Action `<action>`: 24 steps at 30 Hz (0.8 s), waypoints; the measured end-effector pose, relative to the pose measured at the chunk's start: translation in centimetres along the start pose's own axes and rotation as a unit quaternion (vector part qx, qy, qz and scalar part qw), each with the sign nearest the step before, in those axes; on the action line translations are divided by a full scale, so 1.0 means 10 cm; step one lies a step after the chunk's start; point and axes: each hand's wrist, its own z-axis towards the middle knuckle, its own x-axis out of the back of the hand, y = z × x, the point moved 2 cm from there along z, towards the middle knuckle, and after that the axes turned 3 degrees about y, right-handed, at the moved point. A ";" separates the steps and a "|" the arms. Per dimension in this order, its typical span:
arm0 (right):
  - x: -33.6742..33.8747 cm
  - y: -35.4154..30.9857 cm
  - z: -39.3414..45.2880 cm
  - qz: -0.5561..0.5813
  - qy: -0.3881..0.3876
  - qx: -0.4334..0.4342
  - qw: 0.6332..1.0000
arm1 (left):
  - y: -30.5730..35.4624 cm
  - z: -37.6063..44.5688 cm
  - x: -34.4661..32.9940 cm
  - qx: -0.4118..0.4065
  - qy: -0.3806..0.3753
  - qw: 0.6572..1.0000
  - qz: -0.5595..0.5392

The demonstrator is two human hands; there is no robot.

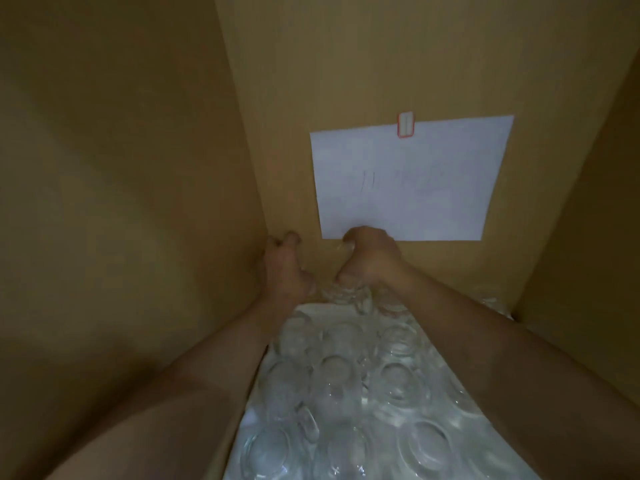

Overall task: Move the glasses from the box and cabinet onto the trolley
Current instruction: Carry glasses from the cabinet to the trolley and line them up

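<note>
I am looking down into a deep cardboard box (121,202). Several clear drinking glasses (349,382) stand in tight rows on its floor. Both my arms reach to the far end. My left hand (282,265) is in the far left corner, fingers curled round a glass that hardly shows in the dim light. My right hand (367,258) is beside it, fingers curled over the top of another clear glass (346,294) in the back row. The trolley and the cabinet are out of view.
A white sheet of paper (412,181) is fixed to the box's far wall with a red-edged tape strip (405,124), just above my right hand. Cardboard walls close in on the left, far side and right (588,237). The light is dim.
</note>
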 end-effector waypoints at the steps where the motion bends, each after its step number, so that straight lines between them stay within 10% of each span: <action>1: 0.13 0.00 -0.08 0.030 0.033 -0.008 0.999 | 0.04 -0.02 0.09 0.012 0.019 0.999 -0.027; 6: 0.70 0.07 -0.64 0.252 0.190 -0.075 0.946 | 0.23 -0.17 0.48 0.126 0.110 0.956 -0.241; 12: 1.05 0.11 -1.51 0.552 0.286 -0.075 0.780 | 0.46 -0.54 0.79 0.237 0.071 0.823 -0.511; 20: 1.13 0.06 -2.59 0.824 0.178 -0.008 0.539 | 0.93 -1.30 1.28 0.210 -0.211 0.568 -0.767; 24: 0.94 -0.01 -3.13 0.841 0.178 -0.004 0.510 | 0.98 -1.72 1.36 0.209 -0.282 0.503 -0.790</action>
